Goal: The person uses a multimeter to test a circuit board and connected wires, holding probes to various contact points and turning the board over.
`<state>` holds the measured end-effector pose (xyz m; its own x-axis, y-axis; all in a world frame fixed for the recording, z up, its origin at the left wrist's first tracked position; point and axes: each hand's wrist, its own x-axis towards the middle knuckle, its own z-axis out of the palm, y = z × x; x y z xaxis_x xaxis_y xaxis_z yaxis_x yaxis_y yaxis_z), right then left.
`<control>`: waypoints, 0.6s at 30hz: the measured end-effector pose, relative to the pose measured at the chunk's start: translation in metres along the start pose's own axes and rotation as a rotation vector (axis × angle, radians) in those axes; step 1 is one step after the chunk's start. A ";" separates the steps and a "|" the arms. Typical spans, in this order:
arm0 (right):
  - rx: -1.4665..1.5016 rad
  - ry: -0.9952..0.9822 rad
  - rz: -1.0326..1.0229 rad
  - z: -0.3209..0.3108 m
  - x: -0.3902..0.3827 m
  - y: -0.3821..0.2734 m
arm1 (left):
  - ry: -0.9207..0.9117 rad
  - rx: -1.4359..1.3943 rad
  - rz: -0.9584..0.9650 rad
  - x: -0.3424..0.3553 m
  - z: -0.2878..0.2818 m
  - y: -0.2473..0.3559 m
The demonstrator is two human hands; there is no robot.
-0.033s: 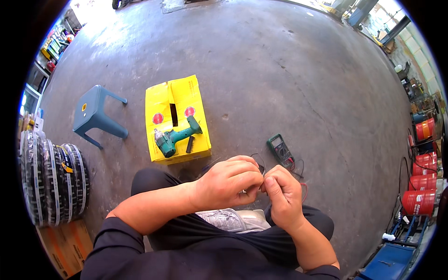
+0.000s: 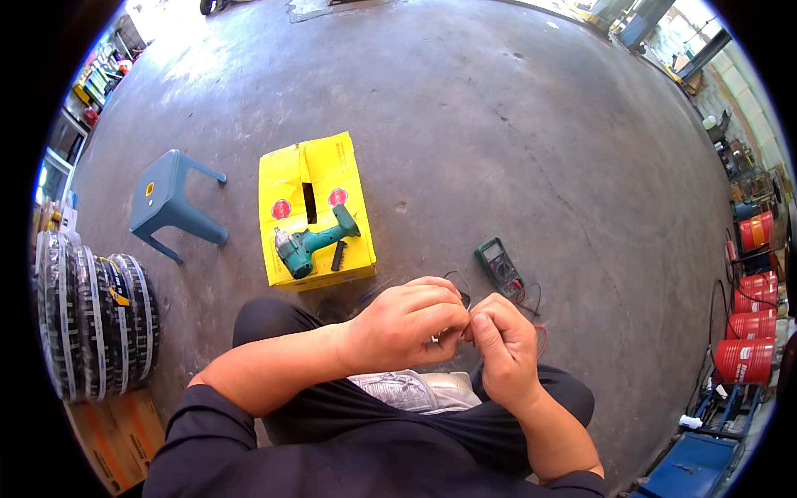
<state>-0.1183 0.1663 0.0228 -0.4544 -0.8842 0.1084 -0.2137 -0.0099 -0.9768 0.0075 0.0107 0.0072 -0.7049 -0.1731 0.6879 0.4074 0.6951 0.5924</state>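
Observation:
My left hand and my right hand meet above my lap, fingertips pinched together. Whatever they hold between them is small and mostly covered by the fingers; I cannot make it out. A thin dark wire curves out behind the left hand's fingers, and a red lead loops beside the right wrist. Just beyond the right hand, a green-cased multimeter lies on the floor with leads at its near end. A teal cordless impact driver without a battery rests on a yellow cardboard box ahead of my left knee.
A small dark, toothed strip lies on the box beside the driver. To the left are a blue plastic stool and wrapped tyres above a brown carton. Red drums and a blue metal cart line the right side.

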 end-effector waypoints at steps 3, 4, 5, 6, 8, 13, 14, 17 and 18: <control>0.039 -0.008 0.022 0.002 -0.002 0.004 | -0.018 -0.049 -0.034 -0.001 -0.002 0.001; 0.053 -0.012 0.045 0.002 -0.003 0.004 | -0.027 -0.066 -0.042 -0.001 -0.003 0.001; 0.063 -0.009 0.051 0.003 -0.003 0.005 | -0.023 -0.069 -0.046 -0.002 -0.003 0.001; 0.071 -0.003 0.057 0.004 -0.003 0.006 | -0.021 -0.075 -0.047 -0.002 -0.002 0.000; 0.100 0.011 0.084 0.005 -0.004 0.008 | -0.028 -0.079 -0.058 -0.003 -0.001 0.000; 0.148 0.059 0.126 0.009 -0.006 0.008 | -0.040 -0.090 -0.106 -0.004 0.001 0.001; 0.118 0.057 0.118 0.008 -0.007 0.009 | -0.035 -0.101 -0.145 -0.004 0.002 0.002; 0.040 0.041 0.093 0.001 -0.003 0.010 | -0.008 -0.132 -0.223 -0.004 0.003 0.006; 0.022 0.032 0.090 -0.001 -0.003 0.005 | 0.008 -0.148 -0.226 -0.006 0.005 0.005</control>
<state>-0.1192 0.1690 0.0177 -0.4981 -0.8668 0.0255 -0.1517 0.0581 -0.9867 0.0109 0.0181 0.0038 -0.7832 -0.3183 0.5342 0.3212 0.5284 0.7859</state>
